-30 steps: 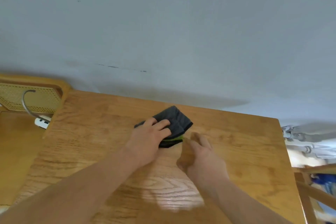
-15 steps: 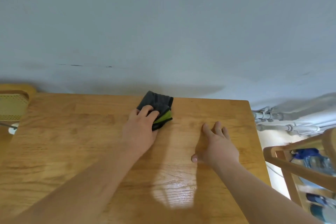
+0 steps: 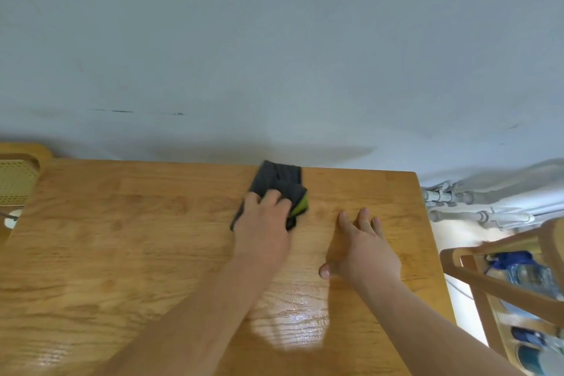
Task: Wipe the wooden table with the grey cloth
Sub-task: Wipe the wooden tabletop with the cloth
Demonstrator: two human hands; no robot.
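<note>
Mid-wipe. The left hand (image 3: pixel 262 223) presses flat on the grey cloth (image 3: pixel 279 185), which sits at the far edge of the wooden table (image 3: pixel 122 238), just above frame centre, its top corner reaching the line where the table meets the wall (image 3: pixel 274 40). The cloth is folded, and a green underside shows at its right edge.

Grip: the left hand isn't pinching, it's palm and fingers spread down over the near half of the cloth, pinning it to the wood. The far half of the cloth is uncovered. The right hand (image 3: pixel 363 250) holds nothing: fingers loosely spread, flat on bare table right of centre, thumb out toward frame bottom. Looks like a brace.

Pose: the left forearm runs from bottom centre diagonally up to the cloth, extended a good way. The right forearm enters from bottom right, with the hand near the cloth but not touching it.

Judgement: stroke is at the back limit, so no room left to push away. The next move calls for dragging sideways along the back edge or pulling toward the body, keeping palm pressure so the fold doesn't bunch. The large left area of the table and the right corner look like the remaining ground, though I can't tell from the wood what's already wiped. Glare patch at bottom centre is only reflection.
</note>
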